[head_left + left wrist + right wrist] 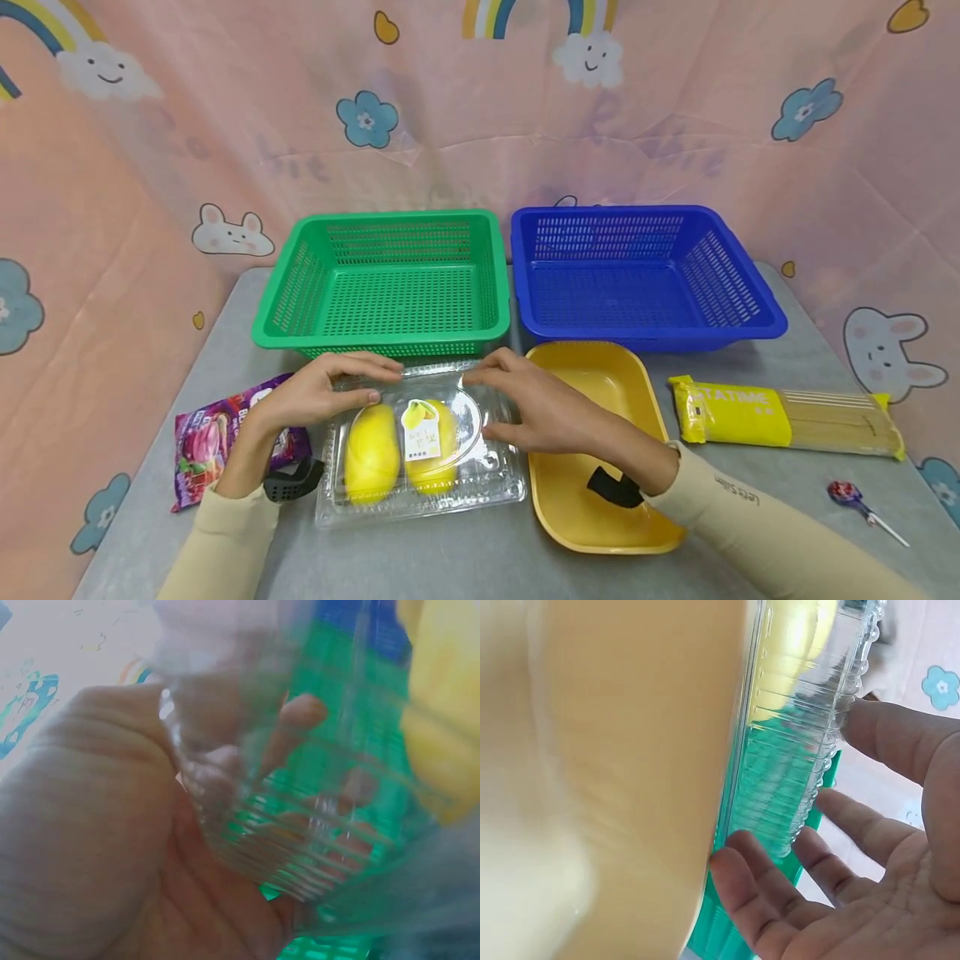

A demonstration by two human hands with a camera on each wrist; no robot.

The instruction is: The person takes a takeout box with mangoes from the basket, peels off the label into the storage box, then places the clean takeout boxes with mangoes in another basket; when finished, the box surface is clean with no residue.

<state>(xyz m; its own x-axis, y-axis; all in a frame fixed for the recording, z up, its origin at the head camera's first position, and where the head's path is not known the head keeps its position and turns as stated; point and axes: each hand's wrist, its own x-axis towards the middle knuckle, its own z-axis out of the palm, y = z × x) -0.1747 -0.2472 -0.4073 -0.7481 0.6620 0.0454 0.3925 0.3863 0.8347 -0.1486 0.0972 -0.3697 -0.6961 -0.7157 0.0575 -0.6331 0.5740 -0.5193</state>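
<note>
A clear plastic box (487, 467) with a lid holds two yellow mangoes (372, 457) and carries a white label (422, 433). It lies at the front middle in the head view. My left hand (324, 390) reaches over its far left corner, thumb above the lid; the left wrist view shows those fingers through the plastic, blurred. At the far right corner is my right hand (536, 404), fingers spread and lightly bent. Its thumb (881, 735) meets the ribbed edge of the box in the right wrist view, and the other fingertips lie around the corner.
Behind the box stand a green basket (382, 340) and a blue basket (652, 332). A yellow tray (585, 517) sits right beside the box, under my right forearm. A purple snack bag (202, 446) lies left; a yellow noodle pack (787, 417) and a lollipop (847, 493) lie right.
</note>
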